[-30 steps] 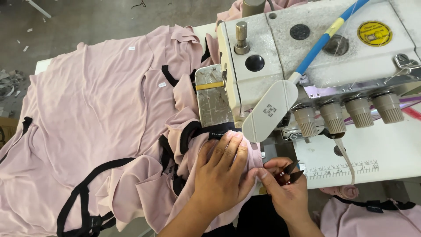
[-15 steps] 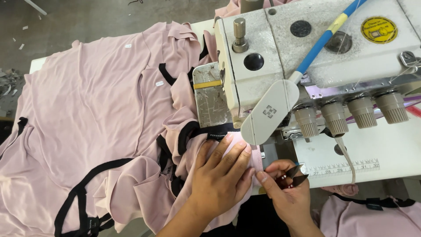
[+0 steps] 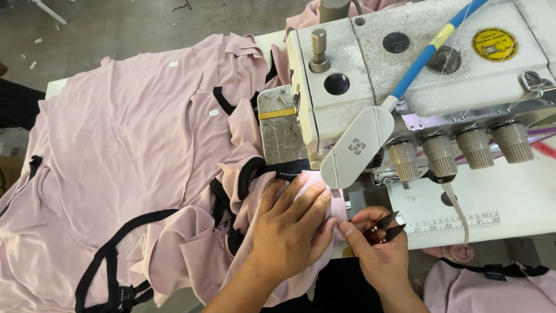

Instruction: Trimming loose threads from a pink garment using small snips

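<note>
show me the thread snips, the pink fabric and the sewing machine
thread snips [image 3: 387, 225], head view, on the dark blades
pink fabric [image 3: 127, 133], head view, on the flat spread part
sewing machine [image 3: 370, 69], head view, on its grey top

Round yellow sticker [image 3: 494, 44] — sewing machine [image 3: 370, 75] top

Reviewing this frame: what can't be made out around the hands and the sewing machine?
- Needle area: hidden behind the sewing machine's guard, head view.
- Fabric edge under the left hand: covered by it.
- Thread snips in the right hand: handles hidden inside its grip.
- Forearms: cut off by the bottom edge.
</note>
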